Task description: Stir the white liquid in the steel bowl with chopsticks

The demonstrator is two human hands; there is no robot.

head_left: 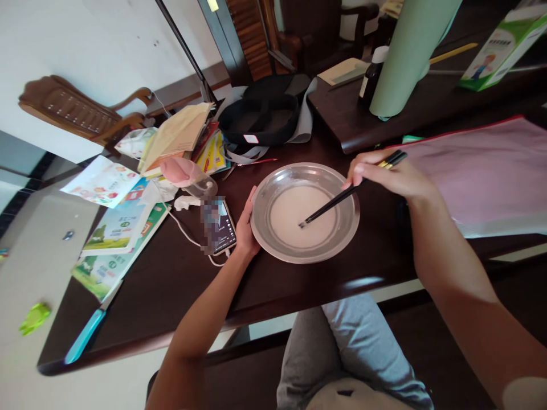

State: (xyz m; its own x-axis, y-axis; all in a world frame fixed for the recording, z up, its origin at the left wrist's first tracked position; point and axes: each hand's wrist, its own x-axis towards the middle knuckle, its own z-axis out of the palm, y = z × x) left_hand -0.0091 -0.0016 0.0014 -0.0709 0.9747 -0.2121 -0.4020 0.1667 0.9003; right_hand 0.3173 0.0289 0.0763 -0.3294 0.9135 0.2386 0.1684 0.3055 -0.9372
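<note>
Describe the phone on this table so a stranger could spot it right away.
On the dark wooden table, find the round metal bowl near the front edge. Right beside the left hand on its rim lies the phone, with a white cable attached. It is the only lit screen among colourful paper booklets.

shallow round metal dish (305, 254) holds whitish liquid (290, 213), dark chopsticks (333, 203) slanting into it.
</note>
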